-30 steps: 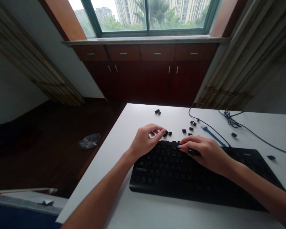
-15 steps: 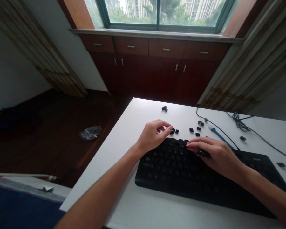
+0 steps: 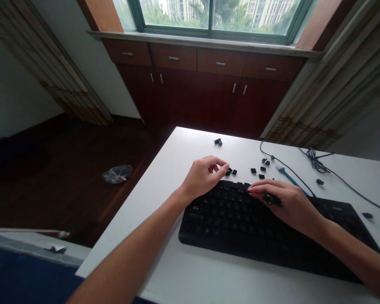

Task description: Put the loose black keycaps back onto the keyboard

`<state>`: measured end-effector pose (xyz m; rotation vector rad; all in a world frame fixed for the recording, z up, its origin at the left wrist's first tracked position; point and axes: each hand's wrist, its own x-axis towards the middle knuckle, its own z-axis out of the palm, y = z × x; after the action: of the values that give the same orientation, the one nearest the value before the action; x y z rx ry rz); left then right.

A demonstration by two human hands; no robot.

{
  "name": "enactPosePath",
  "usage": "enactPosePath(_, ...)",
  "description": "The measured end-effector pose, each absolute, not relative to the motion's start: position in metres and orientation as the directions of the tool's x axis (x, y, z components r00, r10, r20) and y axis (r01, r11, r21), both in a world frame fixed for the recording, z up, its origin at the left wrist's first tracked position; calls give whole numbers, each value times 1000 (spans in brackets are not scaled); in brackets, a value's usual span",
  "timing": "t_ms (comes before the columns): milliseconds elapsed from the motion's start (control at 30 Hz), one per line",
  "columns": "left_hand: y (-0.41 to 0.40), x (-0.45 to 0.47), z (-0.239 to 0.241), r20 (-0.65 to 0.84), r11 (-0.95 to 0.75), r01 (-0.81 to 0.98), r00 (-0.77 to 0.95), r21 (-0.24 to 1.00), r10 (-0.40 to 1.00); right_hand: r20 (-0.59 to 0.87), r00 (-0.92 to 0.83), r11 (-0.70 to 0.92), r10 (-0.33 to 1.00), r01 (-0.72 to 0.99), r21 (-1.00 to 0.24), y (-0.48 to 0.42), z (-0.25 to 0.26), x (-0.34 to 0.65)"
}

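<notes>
Keyboard (image 3: 266, 241): black, flat on the white table (image 3: 155, 190); its middle is my clock's centre, with the window (image 3: 250, 17) at twelve.
Left hand (image 3: 204, 175): toward eleven, at the keyboard's far left corner; thumb and forefinger tips meet just beside some small black caps (image 3: 253, 170). I cannot tell whether they pinch one.
Right hand (image 3: 286, 200): over the far half of the keyboard, toward twelve; thumb and fingers draw together, tips down at the far row of keys. Whether they pinch anything small I cannot tell.
Dark thing (image 3: 270, 198): partly hidden beneath the right hand's curled fingers; gripped or lying on the keys, I cannot say.
Spread of caps: a loose cluster beyond the keyboard at twelve, a pair farther out at eleven, single ones at one and between two and three.
Blue tool (image 3: 291, 180): lying aslant between twelve and one, pale tip pointing away, near end behind the right hand.
Cable (image 3: 316, 162): bunched at one, running off toward three.
Bag (image 3: 117, 174): clear, crumpled on the dark floor at ten.
Cabinet (image 3: 193, 93): reddish brown, under the window at twelve.
Cloth (image 3: 25, 274): blue, between eight and nine.
</notes>
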<state>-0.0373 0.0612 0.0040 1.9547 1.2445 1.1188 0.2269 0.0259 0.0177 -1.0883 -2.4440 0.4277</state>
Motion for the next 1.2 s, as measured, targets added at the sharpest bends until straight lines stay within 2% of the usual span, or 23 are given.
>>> enactPosePath(200, 61, -37, 5, 341, -403, 446, 215, 799, 915, 235, -620, 654, 749, 631, -418, 25, 18, 226)
enactPosePath(433, 61, -36, 5, 334, -393, 450, 208, 802, 919, 213, -700, 726, 681, 609, -320, 26, 31, 223)
enactPosePath(533, 62, -37, 5, 337, -394, 442, 204, 806, 919, 212, -675, 692, 707, 596, -408, 27, 37, 220)
enactPosePath(633, 62, -37, 3, 343, -402, 439, 211, 804, 915, 310, -489, 562, 815, 538, -629, 24, 45, 211)
enactPosePath(700, 63, -38, 2, 346, -406, 441, 213, 800, 914, 319, -303, 419, 898, 365, -831, 23, 51, 199)
enactPosePath(767, 63, -38, 1, 347, -405, 441, 210, 801, 914, 253, -202, 272, 946, 75, -959, 25, 59, 185)
enactPosePath(833, 63, -38, 1, 345, -402, 439, 206, 803, 916, 208, -228, 172, 951, -169, -970, 29, 63, 169)
enactPosePath(900, 62, -38, 1, 344, -400, 437, 204, 806, 916, 251, -225, 175, 941, -309, -935, 33, 62, 157)
enactPosePath(1000, 62, -38, 2, 343, -397, 437, 202, 807, 918, 291, -210, 223, 933, -296, -929, 38, 45, 146)
enactPosePath(1100, 61, -38, 3, 333, -392, 442, 208, 807, 920, 239, -241, 193, 941, -199, -961, 41, 32, 147)
enactPosePath(1200, 61, -38, 4, 314, -382, 445, 221, 810, 923, 247, -222, 195, 943, -230, -953, 49, 44, 161)
